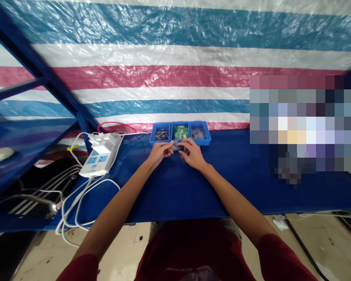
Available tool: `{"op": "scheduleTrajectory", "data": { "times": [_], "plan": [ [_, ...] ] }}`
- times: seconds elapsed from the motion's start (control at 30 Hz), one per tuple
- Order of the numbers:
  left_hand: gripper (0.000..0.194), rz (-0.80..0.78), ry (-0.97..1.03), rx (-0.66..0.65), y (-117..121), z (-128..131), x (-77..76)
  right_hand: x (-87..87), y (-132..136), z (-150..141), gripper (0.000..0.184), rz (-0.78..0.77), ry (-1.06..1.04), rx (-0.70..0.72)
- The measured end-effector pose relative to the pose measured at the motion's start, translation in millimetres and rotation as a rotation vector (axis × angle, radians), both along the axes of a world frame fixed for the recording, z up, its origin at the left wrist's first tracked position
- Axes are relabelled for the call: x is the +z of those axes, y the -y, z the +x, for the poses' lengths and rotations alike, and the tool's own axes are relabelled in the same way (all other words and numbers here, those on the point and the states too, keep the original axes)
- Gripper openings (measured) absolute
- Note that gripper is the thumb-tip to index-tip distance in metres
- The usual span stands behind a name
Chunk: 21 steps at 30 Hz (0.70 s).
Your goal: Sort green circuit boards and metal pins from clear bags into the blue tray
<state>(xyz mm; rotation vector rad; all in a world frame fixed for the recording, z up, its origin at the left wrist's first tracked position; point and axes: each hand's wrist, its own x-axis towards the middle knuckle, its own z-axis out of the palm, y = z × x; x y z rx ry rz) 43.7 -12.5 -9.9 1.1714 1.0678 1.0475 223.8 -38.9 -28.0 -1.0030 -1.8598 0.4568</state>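
Observation:
My left hand point(160, 151) and my right hand point(193, 154) meet over the blue table, just in front of three small bins. Between them is a small clear plastic bag point(177, 146), partly covered by the fingers. The left thumb and fingers are closed on its left side, while the right fingers curl over and pinch its other side. What the bag holds is too small to make out. The left blue bin point(152, 137) has dark, screw-like metal pieces point(162, 135). Green packets point(180, 132) fill the middle bin, and translucent pieces point(197, 134) lie in the right blue bin point(207, 136).
A white power strip point(97, 162) with plugged-in chargers point(103, 143) sits on the left of the blue table point(175, 195). Loose white cables point(64, 212) hang over its front edge. A striped sheet point(163, 54) covers the back. The right side is pixelated.

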Motion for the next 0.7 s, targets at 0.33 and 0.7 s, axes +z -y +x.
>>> {"op": "scheduleTrajectory", "data": {
  "times": [0.33,0.7],
  "plan": [
    [0.048,0.293,-0.194,0.073,4.8,4.4,1.0,4.2,-1.0,-1.4,0.019,-0.044,-0.062,-0.109],
    [0.028,0.324,-0.177,-0.068,5.2,4.9,-0.4,4.5,-2.8,-1.4,0.018,-0.183,-0.273,-0.077]
  ]
}}
